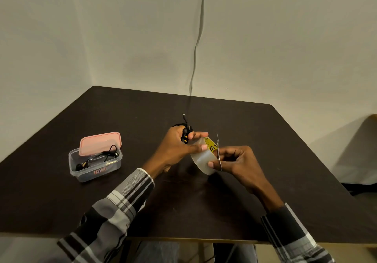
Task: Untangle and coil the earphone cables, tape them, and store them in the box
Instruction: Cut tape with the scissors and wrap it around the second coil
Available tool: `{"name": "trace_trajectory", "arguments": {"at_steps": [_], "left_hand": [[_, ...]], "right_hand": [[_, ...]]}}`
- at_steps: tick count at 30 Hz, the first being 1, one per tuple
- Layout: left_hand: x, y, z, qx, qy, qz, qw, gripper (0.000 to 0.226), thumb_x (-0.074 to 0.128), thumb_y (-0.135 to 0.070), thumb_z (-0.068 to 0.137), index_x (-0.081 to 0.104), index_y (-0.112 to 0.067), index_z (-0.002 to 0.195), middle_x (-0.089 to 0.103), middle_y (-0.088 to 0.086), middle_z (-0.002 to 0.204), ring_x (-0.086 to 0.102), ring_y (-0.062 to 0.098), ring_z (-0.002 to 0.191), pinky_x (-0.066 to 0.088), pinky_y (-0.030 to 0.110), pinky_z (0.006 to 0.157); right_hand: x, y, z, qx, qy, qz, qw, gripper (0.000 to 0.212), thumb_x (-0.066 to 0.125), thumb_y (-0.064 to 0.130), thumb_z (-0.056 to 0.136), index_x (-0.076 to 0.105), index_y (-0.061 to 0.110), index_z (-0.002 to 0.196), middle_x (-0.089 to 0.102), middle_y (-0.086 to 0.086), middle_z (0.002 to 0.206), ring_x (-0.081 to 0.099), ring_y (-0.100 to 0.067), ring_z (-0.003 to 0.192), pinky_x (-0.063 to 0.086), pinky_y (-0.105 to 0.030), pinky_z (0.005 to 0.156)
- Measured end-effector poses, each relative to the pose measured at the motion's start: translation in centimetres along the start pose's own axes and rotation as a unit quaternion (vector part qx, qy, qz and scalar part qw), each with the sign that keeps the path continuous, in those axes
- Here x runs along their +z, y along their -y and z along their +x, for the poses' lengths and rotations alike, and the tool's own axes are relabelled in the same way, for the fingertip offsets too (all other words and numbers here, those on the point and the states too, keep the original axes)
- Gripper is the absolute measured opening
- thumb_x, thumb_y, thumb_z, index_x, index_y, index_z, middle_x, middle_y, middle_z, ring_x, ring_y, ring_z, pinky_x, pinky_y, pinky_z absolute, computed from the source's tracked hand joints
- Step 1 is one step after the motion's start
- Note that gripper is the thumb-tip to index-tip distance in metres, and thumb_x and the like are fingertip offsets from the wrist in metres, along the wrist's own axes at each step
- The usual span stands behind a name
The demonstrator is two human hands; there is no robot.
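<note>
My left hand (177, 147) holds a coiled black earphone cable (186, 129) in its palm, the plug sticking up behind, while its thumb and forefinger pinch the roll of clear tape (202, 158) with a yellow core. My right hand (237, 160) grips the roll's near edge and holds a thin metal blade, seemingly scissors (218, 150), upright against the tape. To the left stands the clear plastic box (94, 173), open, with another black earphone (98, 157) inside and its pink lid (100, 142) leaning on the back rim.
The dark brown table (265, 140) stands in a corner between pale walls. A grey cable (196, 44) hangs down the wall to the table's far edge. A pale curved object (373, 118) shows at the right edge.
</note>
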State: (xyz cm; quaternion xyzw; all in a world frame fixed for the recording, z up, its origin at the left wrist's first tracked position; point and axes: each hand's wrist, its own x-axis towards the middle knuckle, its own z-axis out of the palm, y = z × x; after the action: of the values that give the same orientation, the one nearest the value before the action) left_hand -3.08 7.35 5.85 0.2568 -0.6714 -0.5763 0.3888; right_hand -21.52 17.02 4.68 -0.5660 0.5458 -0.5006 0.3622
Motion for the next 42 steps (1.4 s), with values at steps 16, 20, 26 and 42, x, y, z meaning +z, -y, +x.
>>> {"name": "trace_trajectory", "arguments": {"at_steps": [16,20,26,42], "left_hand": [[0.3,1.0,-0.5,0.015,-0.02,0.22,0.975,0.044,0.09,-0.02,0.064,0.052,-0.012,0.085,0.062,-0.007,0.133,0.055,0.004,0.123,0.046,0.012,0.092],[-0.5,0.8,0.1,0.016,-0.053,0.223,0.973,0.043,0.086,-0.018,0.071,0.043,-0.019,0.074,0.067,-0.005,0.124,0.061,0.008,0.11,0.049,0.014,0.077],[0.2,0.2,-0.5,0.043,-0.064,0.272,0.959,0.044,0.087,-0.019,0.071,0.043,-0.02,0.068,0.069,-0.008,0.095,0.06,0.006,0.102,0.04,0.0,0.064],[-0.3,-0.1,-0.1,0.002,-0.064,0.149,0.987,0.05,0.089,-0.016,0.068,0.038,-0.015,0.064,0.075,0.001,0.1,0.069,0.001,0.098,0.048,0.01,0.064]], "right_hand": [[0.1,0.7,1.1,0.129,-0.067,0.077,0.986,0.024,0.078,0.026,0.083,0.074,0.008,0.098,0.074,-0.02,0.1,0.073,-0.033,0.096,0.061,-0.054,0.078],[-0.3,0.3,0.9,0.119,-0.002,0.081,0.99,0.033,0.079,0.012,0.08,0.07,0.006,0.111,0.076,-0.014,0.104,0.073,-0.031,0.099,0.06,-0.046,0.082],[0.2,-0.1,1.0,0.086,0.002,0.032,0.996,0.029,0.076,0.007,0.084,0.072,0.008,0.112,0.077,-0.011,0.101,0.074,-0.025,0.093,0.062,-0.034,0.07],[-0.6,0.3,0.7,0.044,0.082,-0.019,0.996,0.028,0.073,0.002,0.085,0.074,0.01,0.112,0.077,-0.007,0.1,0.067,-0.009,0.078,0.049,-0.021,0.06]]}}
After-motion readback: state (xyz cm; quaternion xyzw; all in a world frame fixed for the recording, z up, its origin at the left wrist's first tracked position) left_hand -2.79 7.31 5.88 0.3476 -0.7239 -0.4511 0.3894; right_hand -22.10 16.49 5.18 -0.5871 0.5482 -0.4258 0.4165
